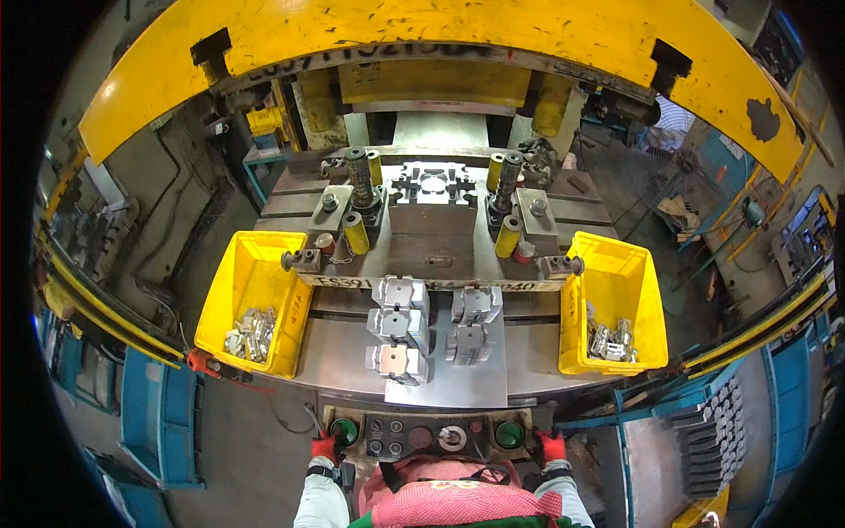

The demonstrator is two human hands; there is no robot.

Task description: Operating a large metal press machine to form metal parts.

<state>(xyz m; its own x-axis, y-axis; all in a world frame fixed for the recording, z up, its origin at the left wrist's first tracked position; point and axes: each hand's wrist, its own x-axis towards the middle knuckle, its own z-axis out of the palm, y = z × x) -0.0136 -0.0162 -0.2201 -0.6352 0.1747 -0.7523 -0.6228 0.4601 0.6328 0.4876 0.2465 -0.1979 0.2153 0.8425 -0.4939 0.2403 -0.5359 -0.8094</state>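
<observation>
My left hand (324, 447), in a red glove, is at the left end of a control panel (398, 451), beside a round green button (344, 430). At the panel's other end is my right hand (552, 446), also red-gloved, close to a second green button (510, 434). The fingers of both hands are too small and dark to make out. Beyond the panel, several stacks of stamped metal plates (398, 326) stand on a shiny metal sheet (446, 387). Behind them is the press die (431, 236), with a cut-out flat metal piece (431, 183) on its far part.
A yellow bin (214, 304) with small metal pieces sits left of the die, and another yellow bin (619, 264) with similar pieces sits right. Yellow posts (355, 233) rise from the die. The yellow press frame (422, 22) spans overhead. Dark parts (704, 440) lie in rows at right.
</observation>
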